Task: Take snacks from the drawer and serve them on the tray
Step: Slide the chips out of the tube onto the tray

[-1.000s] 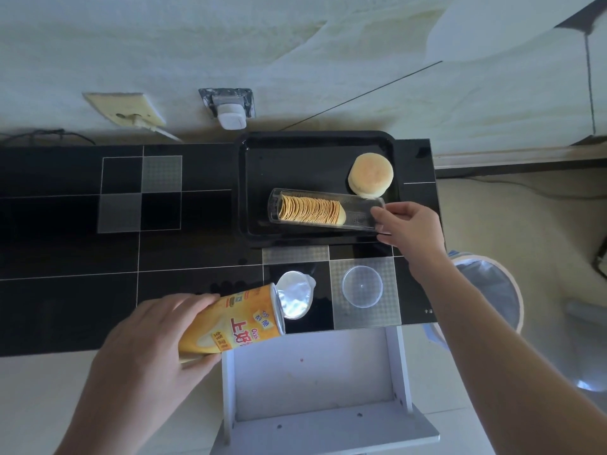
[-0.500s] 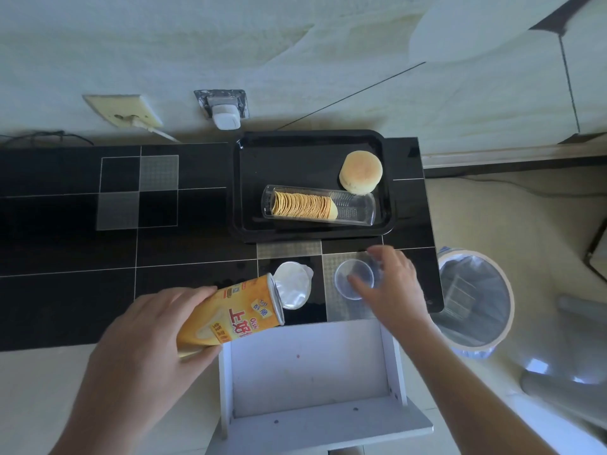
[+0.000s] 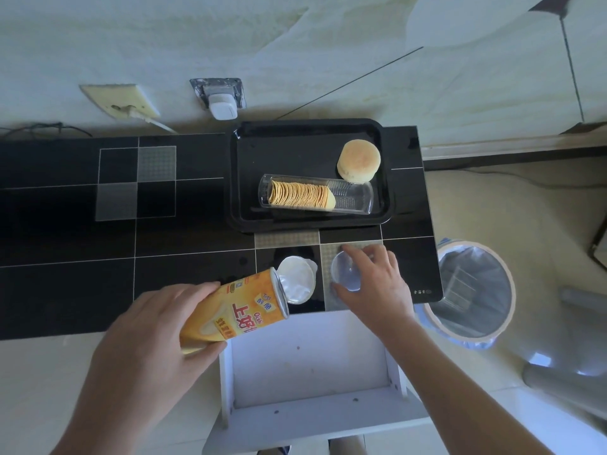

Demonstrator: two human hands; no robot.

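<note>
Far left, upper frame: wall socket (image 3: 120, 101) with a cord plugged in, then a white plug adapter (image 3: 222, 105) in a second outlet. Neither matters to the task.

Lower left: left hand (image 3: 147, 343) wraps the yellow can (image 3: 235, 315), fingers over the top and thumb underneath, a full curled grip. The can is tilted, open mouth aimed up-right over the counter edge; probably parked that way so the mouth faces the lid. Label reads "Oishi" in small print plus large red Chinese characters, 上好 legible, the rest cut off by the hand. The foil seal (image 3: 295, 279) hangs peeled back off the rim, still attached.

Bottom centre: white drawer (image 3: 308, 362) pulled out; its visible floor shows only a few specks.

Upper centre: black tray (image 3: 244, 205) sits on the black tiled counter (image 3: 65, 231), against the wall. In it, a clear sleeve (image 3: 351, 198) lying on its side holds the stack of chips (image 3: 300, 195), bunched at the sleeve's left end. A round bun (image 3: 359, 160) sits just behind the sleeve's right end, touching or nearly so. So the snacks are already on the tray.

Centre right: right hand (image 3: 371, 282) comes down on the clear plastic lid (image 3: 346, 272) lying on the counter, fingertips curled round its rim, pinching it. My read: the lid goes back on the can.

Right edge: bin (image 3: 474, 290) with a liner on the floor, well clear of the counter.
</note>
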